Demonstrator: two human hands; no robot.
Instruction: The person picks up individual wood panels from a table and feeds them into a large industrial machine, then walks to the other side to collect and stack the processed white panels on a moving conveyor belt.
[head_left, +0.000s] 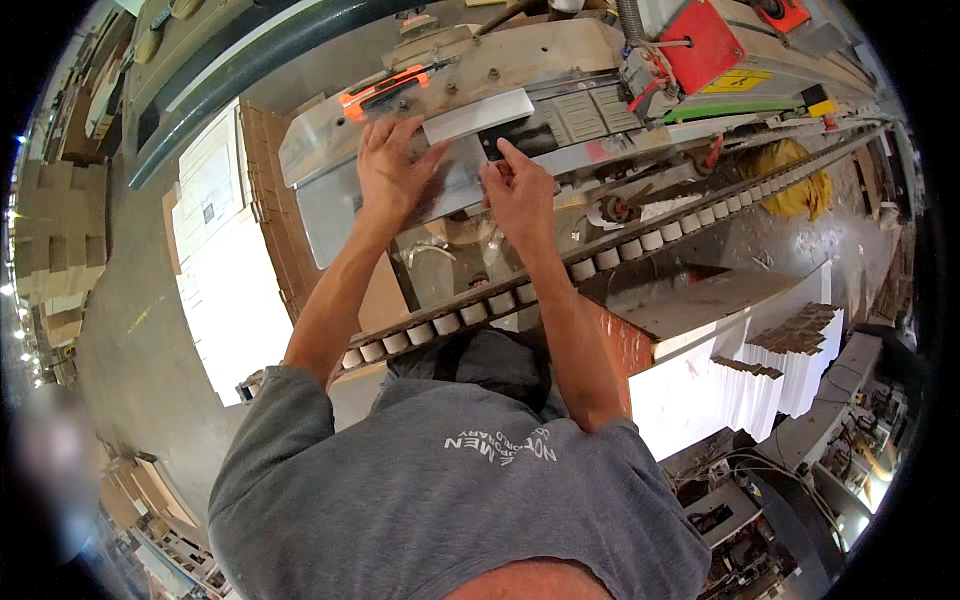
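Both arms reach forward over the metal bed [335,205] of a machine. My left hand [388,168] is open, fingers spread, with its thumb beside the near-left end of a white strip [480,115]. An orange and black tool [385,92], like a utility knife, lies just beyond its fingertips. My right hand [520,195] is closed, thumb and index finger drawn together beside a black plate [525,138]. Whatever it pinches, if anything, is too small to make out. Grey ribbed plates [590,115] continue to the right of the black plate.
A rail with white rollers [608,260] runs diagonally under my forearms. White sheets are stacked [215,270] at left, beside brown cardboard. More white sheets [715,390] stand at right. A red panel [703,45] sits on the machine at far right, with yellow cloth [795,180] below.
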